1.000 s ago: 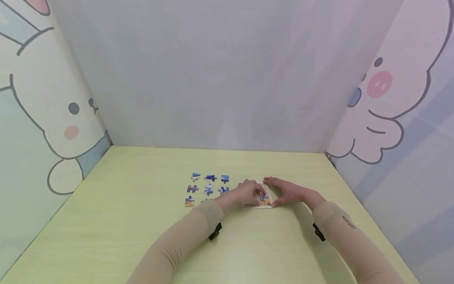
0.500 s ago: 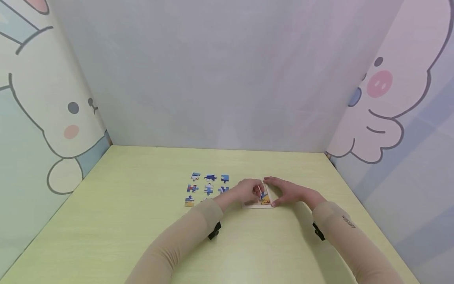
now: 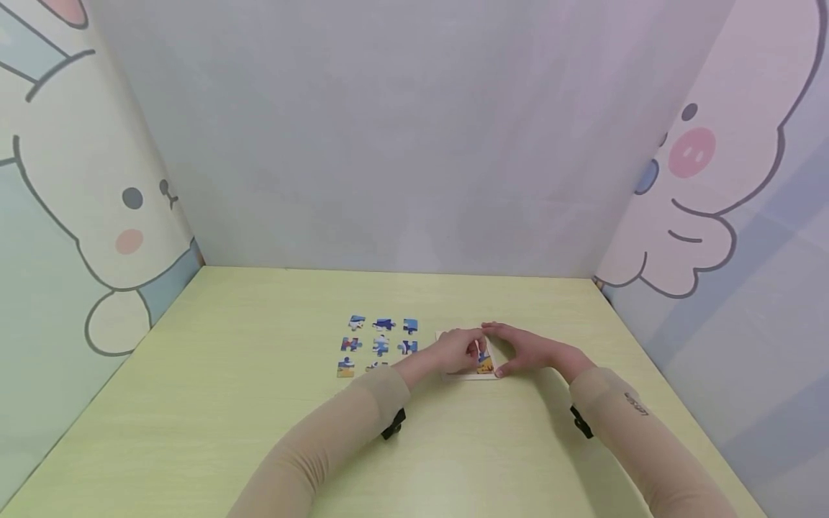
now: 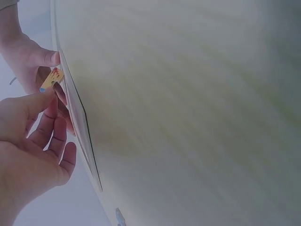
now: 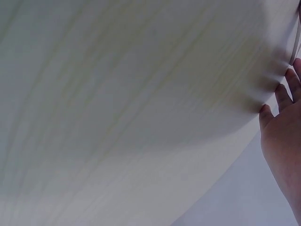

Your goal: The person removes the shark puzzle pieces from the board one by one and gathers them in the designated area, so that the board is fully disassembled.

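Observation:
Thumb and fingertips of my left hand (image 3: 456, 350) pinch a jigsaw puzzle piece (image 4: 53, 79), yellow with red print and a blue edge in the left wrist view. The piece is held tilted just above a shallow white puzzle tray (image 3: 469, 378). At the tray's lower right lies a yellow and blue puzzle piece (image 3: 485, 365); the left hand covers much of the inside. My right hand (image 3: 527, 350) spans the tray's right side, thumb at the near corner and extended fingers at the far one. Its fingertips (image 5: 265, 109) rest down at the table in the right wrist view.
Several loose blue, white and yellow puzzle pieces (image 3: 381, 345) lie in rows left of the tray, the nearest partly behind the left sleeve (image 3: 343, 424). The pale yellow-green table (image 3: 214, 374) ends at a grey back wall (image 3: 401, 180) and printed side panels (image 3: 706, 237).
My left hand has turned its fingers downward over the tray and lowered the pinched piece slightly toward its right side. The right hand and the loose pieces stay in place.

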`<state>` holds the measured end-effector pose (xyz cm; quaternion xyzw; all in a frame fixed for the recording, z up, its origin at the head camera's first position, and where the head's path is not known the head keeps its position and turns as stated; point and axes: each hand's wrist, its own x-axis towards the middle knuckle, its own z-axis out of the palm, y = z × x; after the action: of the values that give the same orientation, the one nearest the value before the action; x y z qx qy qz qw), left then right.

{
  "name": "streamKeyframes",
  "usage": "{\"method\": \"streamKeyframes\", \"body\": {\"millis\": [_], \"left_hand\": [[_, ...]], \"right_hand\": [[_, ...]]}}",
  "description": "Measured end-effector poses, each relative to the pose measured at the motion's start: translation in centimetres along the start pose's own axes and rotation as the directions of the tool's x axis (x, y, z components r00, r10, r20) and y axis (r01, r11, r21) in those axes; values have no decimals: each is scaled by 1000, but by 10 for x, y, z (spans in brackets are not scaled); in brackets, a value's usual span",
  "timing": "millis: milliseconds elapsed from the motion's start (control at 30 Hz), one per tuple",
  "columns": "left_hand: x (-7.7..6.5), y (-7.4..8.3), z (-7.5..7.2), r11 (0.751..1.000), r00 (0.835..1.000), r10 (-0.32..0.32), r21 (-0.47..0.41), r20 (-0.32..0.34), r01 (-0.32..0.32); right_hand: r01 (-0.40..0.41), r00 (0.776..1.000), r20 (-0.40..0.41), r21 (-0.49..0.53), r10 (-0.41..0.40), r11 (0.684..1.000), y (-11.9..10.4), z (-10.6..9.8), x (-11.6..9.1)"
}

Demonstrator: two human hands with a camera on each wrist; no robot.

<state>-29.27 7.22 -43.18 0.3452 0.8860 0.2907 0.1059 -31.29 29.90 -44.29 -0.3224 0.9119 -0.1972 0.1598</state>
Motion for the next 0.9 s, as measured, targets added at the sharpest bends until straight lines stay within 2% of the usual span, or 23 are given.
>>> {"method": "streamKeyframes", "body": {"millis": [300, 500, 733, 900], "left_hand": [[-7, 3, -8, 990, 998, -69, -125, -6, 68], [-12, 4, -23, 991, 1000, -23, -134, -15, 21], [-26, 6, -46, 984, 1000, 9, -179, 7, -8], [-35, 5, -58, 984, 999, 27, -174, 35, -21]], "right_hand": [[-6, 1000, -2, 0, 6, 1000, -2, -1, 0], [-18, 1000, 1, -19, 18, 1000, -2, -2, 1], [-26, 999, 23, -15, 26, 1000, -2, -3, 1], [-19, 1000, 22, -7, 19, 1000, -2, -2, 1]]}}
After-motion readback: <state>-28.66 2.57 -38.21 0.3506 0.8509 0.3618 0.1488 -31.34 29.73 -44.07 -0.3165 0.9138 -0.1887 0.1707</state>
